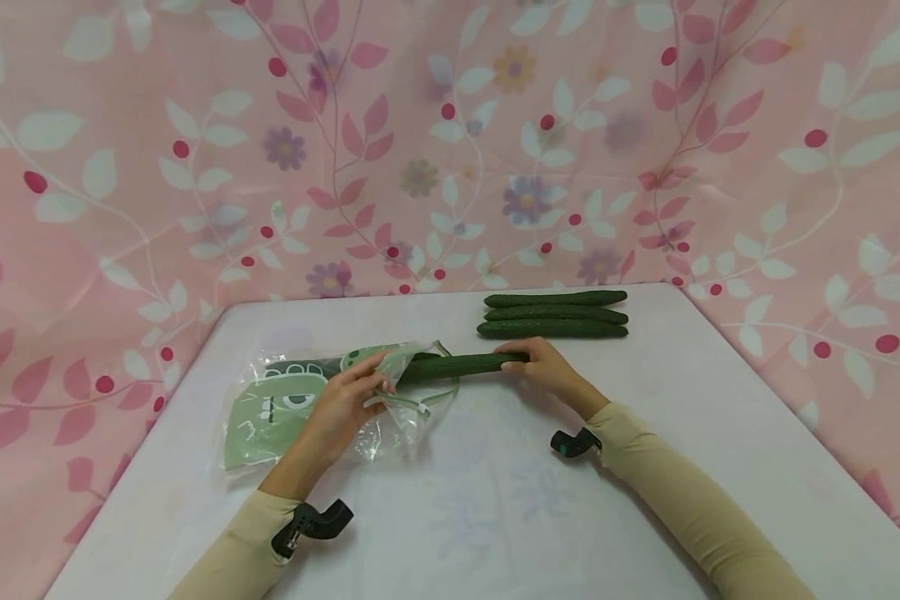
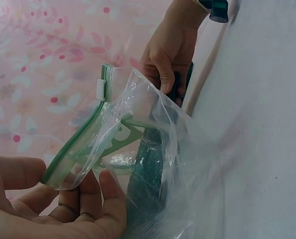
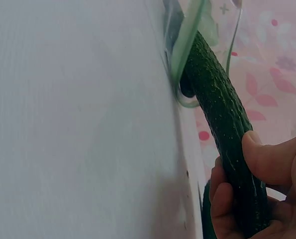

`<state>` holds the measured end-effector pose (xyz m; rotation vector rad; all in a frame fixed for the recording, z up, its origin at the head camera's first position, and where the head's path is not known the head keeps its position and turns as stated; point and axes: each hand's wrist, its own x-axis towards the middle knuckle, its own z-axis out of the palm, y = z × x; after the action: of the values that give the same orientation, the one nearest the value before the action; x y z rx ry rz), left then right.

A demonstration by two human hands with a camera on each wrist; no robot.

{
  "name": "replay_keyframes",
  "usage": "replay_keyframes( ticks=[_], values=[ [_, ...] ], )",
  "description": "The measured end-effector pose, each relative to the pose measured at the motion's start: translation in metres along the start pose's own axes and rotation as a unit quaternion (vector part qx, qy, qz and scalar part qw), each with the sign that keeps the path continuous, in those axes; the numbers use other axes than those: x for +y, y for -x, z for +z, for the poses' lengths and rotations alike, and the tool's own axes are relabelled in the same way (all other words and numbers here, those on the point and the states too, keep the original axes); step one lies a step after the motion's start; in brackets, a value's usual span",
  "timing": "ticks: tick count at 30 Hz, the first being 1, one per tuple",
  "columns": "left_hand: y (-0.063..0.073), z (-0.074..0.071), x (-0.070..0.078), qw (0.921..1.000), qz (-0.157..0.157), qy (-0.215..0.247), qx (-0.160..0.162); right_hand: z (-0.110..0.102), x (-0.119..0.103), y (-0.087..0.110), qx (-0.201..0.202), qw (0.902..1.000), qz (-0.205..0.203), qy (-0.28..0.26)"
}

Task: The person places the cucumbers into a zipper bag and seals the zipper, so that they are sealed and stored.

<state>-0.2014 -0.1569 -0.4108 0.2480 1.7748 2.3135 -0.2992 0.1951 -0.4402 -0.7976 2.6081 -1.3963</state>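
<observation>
A clear plastic zip bag (image 1: pixel 270 429) with a green cartoon print lies on the left half of the table, its mouth facing right. My left hand (image 1: pixel 342 408) pinches the bag's rim; in the left wrist view the thumb and fingers hold the green zip edge (image 2: pixel 73 144), with a white slider (image 2: pixel 100 90) farther up. My right hand (image 1: pixel 546 371) grips the right end of a dark green cucumber (image 1: pixel 461 365), thumb on one side and fingers beneath (image 3: pixel 235 149). The cucumber's other end is inside the bag mouth. Another dark green length (image 1: pixel 330 365) shows through the plastic.
Three cucumbers (image 1: pixel 555 315) lie side by side at the back of the white-covered table (image 1: pixel 495 517). A pink floral curtain (image 1: pixel 450 150) hangs behind and along the sides. Both wrists wear black camera mounts (image 1: pixel 311 525).
</observation>
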Motion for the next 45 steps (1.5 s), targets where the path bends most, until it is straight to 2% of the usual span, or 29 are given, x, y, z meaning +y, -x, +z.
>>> replay_keyframes(
  ticks=[8, 25, 45],
  values=[
    [0.001, 0.0, -0.001, 1.0, -0.001, -0.003, -0.004, 0.015, -0.005, -0.007, 0.002, 1.0, 0.001, 0.008],
    [0.002, -0.001, 0.001, 1.0, 0.001, -0.006, 0.002, 0.033, -0.012, -0.015, 0.015, 0.9998, -0.011, 0.002],
    [0.0, 0.002, 0.002, 1.0, 0.004, -0.004, 0.001, 0.041, -0.015, -0.017, -0.001, 0.9991, -0.004, 0.043]
  ],
)
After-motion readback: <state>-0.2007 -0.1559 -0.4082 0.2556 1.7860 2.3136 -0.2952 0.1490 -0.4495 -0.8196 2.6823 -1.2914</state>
